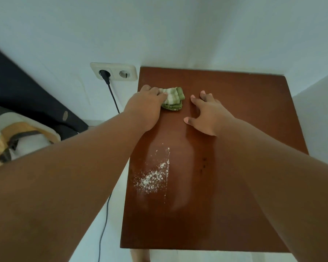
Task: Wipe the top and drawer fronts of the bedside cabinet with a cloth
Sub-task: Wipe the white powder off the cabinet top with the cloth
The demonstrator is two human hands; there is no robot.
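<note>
The folded green-and-white striped fabric cloth (172, 98) is gripped by the left hand (147, 103), fingers curled over its near-left end and pressing it down on the glossy reddish-brown wooden top of the bedside cabinet (244, 110). The cloth is found at that hand's fingertips, toward the back-left part of the top, close to the left edge. The bundle is squat, so its long axis is hard to call; it seems to run roughly from the left hand's fingers out toward the right hand, with the free green end pointed that way.

The right hand (206, 114) is laid flat on the wood with fingers spread, empty, near the cloth's free end but apart from it. It appears to be used as a brace only.

The relation that counts: a scatter of white powder (152, 176) is seen on the wood well behind the left hand's wrist, toward the person, beside the left forearm and between the two forearms. From the cloth, the mess lies straight back along the line of that arm. The cloth is already held by the left hand, so that hand is judged the one to carry the stroke, and a pull toward the body would be called for. The far side of the top, beyond the right hand, looks bare. No drawer fronts are shown from this angle, so that part of the job is judged not yet done.

A black cable (113, 97) is seen plugged into the white double wall socket (113, 71) just left of the left hand.
</note>
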